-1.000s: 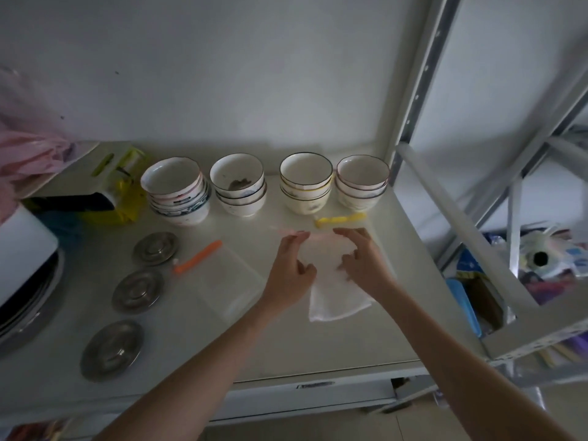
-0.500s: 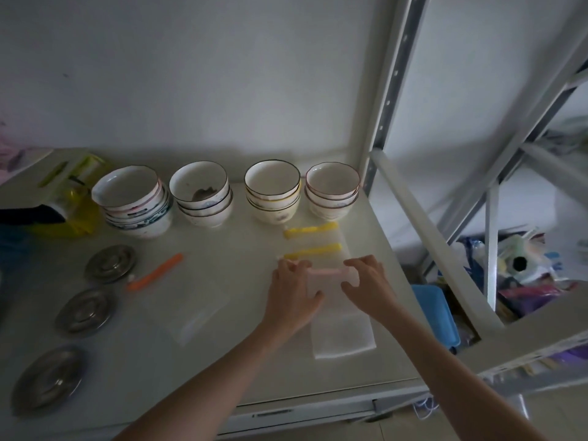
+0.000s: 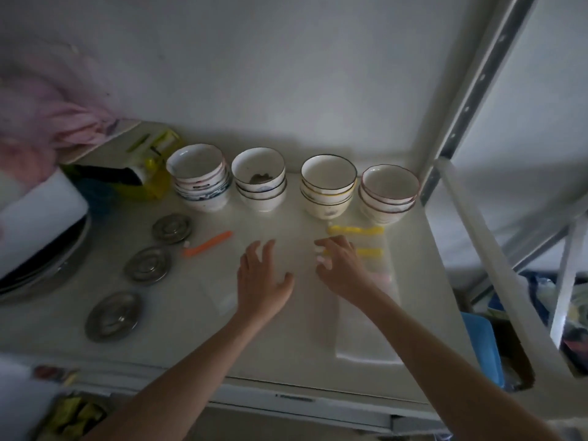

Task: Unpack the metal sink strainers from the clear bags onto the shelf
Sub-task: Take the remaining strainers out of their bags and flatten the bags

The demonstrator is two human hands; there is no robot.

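three round metal sink strainers lie unpacked along the left edge of the white shelf (image 3: pixel 165 342): one toward the back (image 3: pixel 172 228), one in the middle (image 3: pixel 147 265), one nearest the front (image 3: pixel 113 316). a clear flat bag with an orange zip strip (image 3: pixel 207 243) lies just right of them, looking empty. at the right edge sits a pile of clear bags with yellow and pink zip strips (image 3: pixel 375 259), below four stacks of white ceramic bowls (image 3: pixel 327 186) lined up along the back.

the left hand (image 3: pixel 262 281) hovers spread over the middle of the shelf, fingers loose, holding nothing. the right hand (image 3: pixel 342 268) rests on the pile, fingers curled down but clasping nothing that can be made out.

whether any bag in the pile is full cannot be told. my guess at the risk: the thin bags are slippery and overlap, so a pull on one could drag the others off the right edge, or knock the bowls close behind.
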